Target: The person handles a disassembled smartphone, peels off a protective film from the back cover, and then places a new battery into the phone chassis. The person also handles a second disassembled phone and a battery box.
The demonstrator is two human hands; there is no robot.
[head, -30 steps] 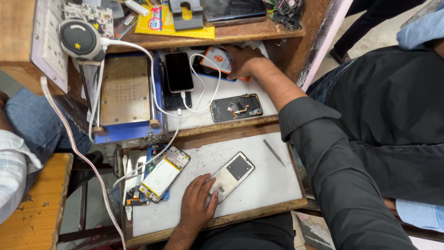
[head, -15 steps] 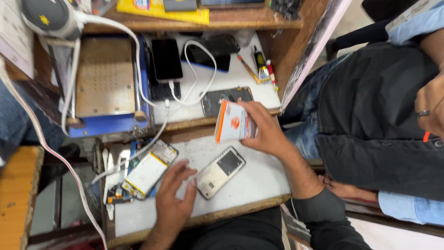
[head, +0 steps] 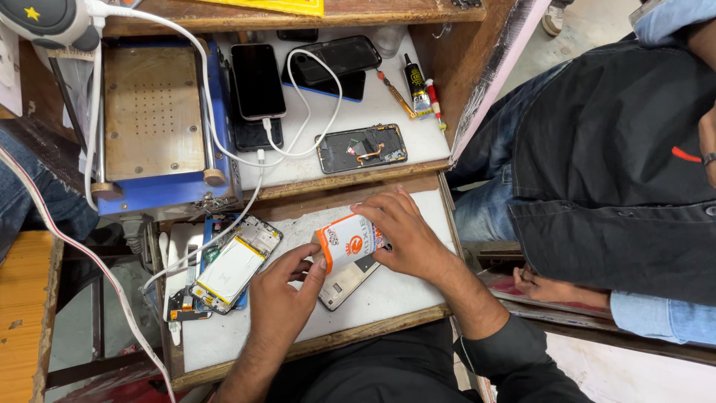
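I see both hands pinching white-orange packet [head: 348, 242] over phone [head: 344, 282] on desk [head: 403, 295]: left hand [head: 287, 295] at lower edge, right hand [head: 399, 235] on top. Packet probably light, flexible; best gripped by edges.

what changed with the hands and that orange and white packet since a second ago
The right hand fetched the orange and white packet from the upper shelf and brought it down over the silver phone on the white work board. The left hand, which was resting on that phone, now also grips the packet's edge. The opened phone with its battery stays at the left, and the phones on the shelf have not moved.
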